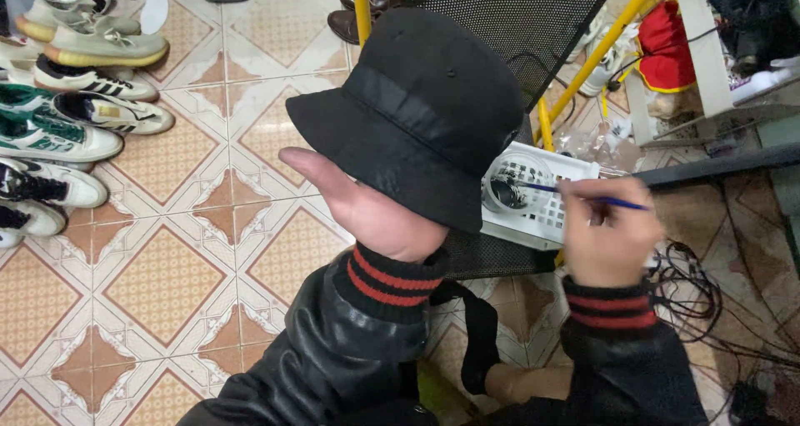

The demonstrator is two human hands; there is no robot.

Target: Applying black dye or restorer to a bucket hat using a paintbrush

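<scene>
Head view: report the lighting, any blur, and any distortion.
Head view: even, soft light with no hard shadows; the black hat on the left hand is sharp; the right hand with its blue brush is slightly soft; sneakers bend and smear at the left edge.

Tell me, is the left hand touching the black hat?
Touching. The head view shows the left hand under the black hat, its fingers hidden inside while the thumb sticks out beside the brim.

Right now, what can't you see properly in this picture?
Head view:
- Left hand fingers: hidden inside the black hat.
- Brush tip: too small, lost inside the little jar.
- White basket: partly covered by the hat and right hand.
- Shoes: cut off by the left edge.
</scene>
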